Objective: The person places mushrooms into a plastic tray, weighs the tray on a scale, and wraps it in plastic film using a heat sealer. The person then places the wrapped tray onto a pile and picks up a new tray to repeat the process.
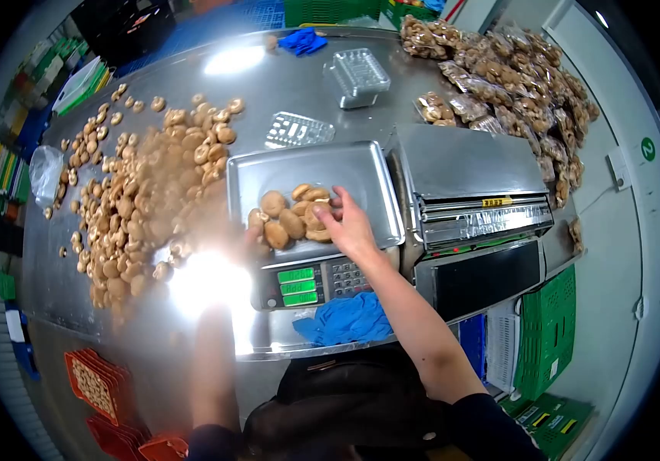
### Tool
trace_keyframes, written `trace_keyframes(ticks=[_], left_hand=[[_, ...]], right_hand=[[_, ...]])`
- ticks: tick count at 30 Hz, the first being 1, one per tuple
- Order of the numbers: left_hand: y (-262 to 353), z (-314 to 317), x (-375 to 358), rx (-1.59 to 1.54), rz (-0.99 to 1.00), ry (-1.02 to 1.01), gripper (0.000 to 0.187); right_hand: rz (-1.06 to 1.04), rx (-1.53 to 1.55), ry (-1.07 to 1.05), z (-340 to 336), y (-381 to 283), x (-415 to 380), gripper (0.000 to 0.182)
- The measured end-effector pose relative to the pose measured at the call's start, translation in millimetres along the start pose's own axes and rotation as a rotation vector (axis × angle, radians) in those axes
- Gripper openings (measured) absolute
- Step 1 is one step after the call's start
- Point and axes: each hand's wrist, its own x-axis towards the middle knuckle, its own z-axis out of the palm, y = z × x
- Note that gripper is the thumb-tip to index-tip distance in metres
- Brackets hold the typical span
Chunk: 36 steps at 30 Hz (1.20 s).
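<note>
Okay, my right hand (349, 224) has thumb and fingers apart, touching mushrooms (291, 221) on the scale tray (364, 173); left hand (250, 237) blurs in glare at its left edge, state unclear; steel shows toward the far rim.

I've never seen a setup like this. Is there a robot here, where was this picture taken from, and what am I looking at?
There is no robot: these are a person's bare hands, seen by a camera worn on the head, looking forward and down. On the metal table is a digital scale whose tray carries brown mushrooms. The right hand touches them with spread fingers; the left hand is by them, too blurred by glare to tell whether it grips any. Loose mushrooms lie to the left, clear plastic containers beyond the scale, and wrapped packs at the far right.
</note>
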Motion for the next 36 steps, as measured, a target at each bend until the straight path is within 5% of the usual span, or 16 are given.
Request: trace_keyframes(ticks=[2, 4, 9, 11, 17, 21, 26, 28, 29, 30, 34, 36], left_hand=[[40, 5, -27, -0.320, -0.154, 0.085, 0.054], [43, 10, -31, -0.284, -0.002, 0.135, 0.050], [169, 76, -69, -0.342, -0.058, 0.153, 0.044], [207, 118, -63, -0.467, 0.089, 0.019, 0.035], [314, 265, -21, -0.476, 0.056, -0.138, 0.031], [348, 328, 5, -0.449, 0.027, -0.306, 0.030], [356, 336, -14, -0.342, 0.062, -0.255, 0.031], [338, 318, -36, -0.211, 0.210, -0.076, 0.030], [318, 303, -38, 0.091, 0.542, 0.049, 0.033], [338, 276, -62, 0.470, 0.798, -0.042, 0.038], [322, 259, -73, 0.868, 1.021, -0.228, 0.053], [349, 267, -75, 1.040, 1.064, -0.371, 0.048]], right_hand=[[-0.057, -0.015, 0.029, -4, -13, -10, 0.068], [-0.153, 0.053, 0.016, -38, -12, -8, 0.068], [-0.232, 0.030, -0.003, -169, -2, -10, 0.072], [-0.161, 0.023, 0.020, -230, 11, -7, 0.072], [-0.078, -0.025, 0.154, -381, 106, 28, 0.068], [-0.056, 0.019, 0.187, -430, 156, 44, 0.065], [-0.079, -0.106, 0.130, -463, 168, 34, 0.056], [-0.230, -0.218, 0.089, -492, 179, 20, 0.052], [-0.338, -0.380, 0.041, -511, 183, 9, 0.049], [-0.444, -0.546, -0.007, -533, 186, -5, 0.047], [-0.613, -1.057, -0.319, -564, 191, -17, 0.042], [-0.762, -0.908, -0.328, -555, 198, -6, 0.037]])
